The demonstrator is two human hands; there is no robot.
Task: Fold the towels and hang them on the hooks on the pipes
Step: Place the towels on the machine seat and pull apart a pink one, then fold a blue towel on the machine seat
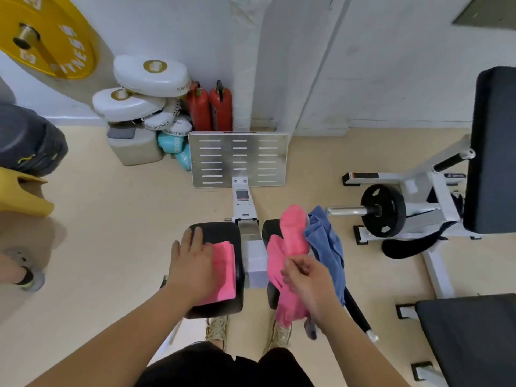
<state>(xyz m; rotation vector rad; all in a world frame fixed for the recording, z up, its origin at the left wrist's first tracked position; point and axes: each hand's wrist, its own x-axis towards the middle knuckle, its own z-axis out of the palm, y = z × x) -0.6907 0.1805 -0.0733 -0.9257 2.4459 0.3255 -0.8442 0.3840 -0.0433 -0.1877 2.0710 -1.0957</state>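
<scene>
A folded pink towel (224, 270) lies on the left black pad (223, 233) of a gym machine. My left hand (192, 261) rests flat on its left part, fingers straight. On the right black pad (270, 227) a loose, crumpled pink towel (291, 233) is heaped, with a blue towel (325, 238) draped beside it and hanging off the right side. My right hand (307, 277) is over the loose pink towel with its fingers curled, pinching the cloth. No hooks are in view.
A slotted metal footplate (238, 159) stands ahead of the pads. Behind it are a white wrapped pipe (247, 65), two red extinguishers (210, 107) and stacked white pads (145, 88). Right: a weight plate (382, 210) on a white frame, black benches. Another person's foot (28, 277) at left.
</scene>
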